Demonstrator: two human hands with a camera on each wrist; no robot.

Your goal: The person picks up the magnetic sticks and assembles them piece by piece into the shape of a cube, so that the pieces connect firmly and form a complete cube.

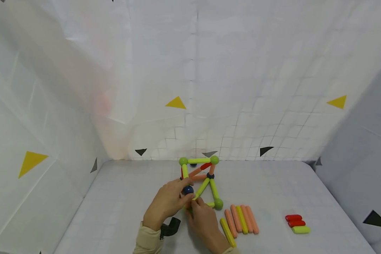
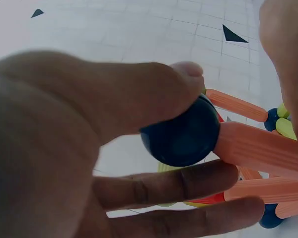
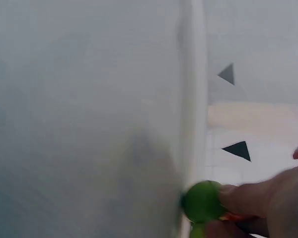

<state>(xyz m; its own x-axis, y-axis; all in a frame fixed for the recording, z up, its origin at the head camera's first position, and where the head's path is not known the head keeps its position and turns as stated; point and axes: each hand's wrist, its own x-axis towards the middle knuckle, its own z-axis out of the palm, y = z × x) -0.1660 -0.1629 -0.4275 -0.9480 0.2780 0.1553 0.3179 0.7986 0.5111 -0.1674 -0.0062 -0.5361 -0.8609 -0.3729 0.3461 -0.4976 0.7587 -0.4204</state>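
A frame of magnetic rods and balls stands on the table, with a yellow-green rod (image 1: 199, 161) across its far top and green balls at its corners. With thumb and fingers, my left hand (image 1: 168, 201) grips a dark blue ball (image 2: 181, 134) at the frame's near left; an orange rod (image 2: 260, 148) touches that ball. My right hand (image 1: 204, 220) is just below and to the right, pinching a green ball (image 3: 203, 201) seen in the right wrist view. In the head view the fingers mostly hide that ball. Another green ball (image 1: 218, 204) marks the near right corner.
Several loose orange and yellow rods (image 1: 242, 218) lie right of my right hand. Farther right are two red short rods (image 1: 295, 221) and a yellow-green one (image 1: 301, 230). White walls (image 1: 241, 88) with triangle stickers enclose the table (image 1: 124, 187).
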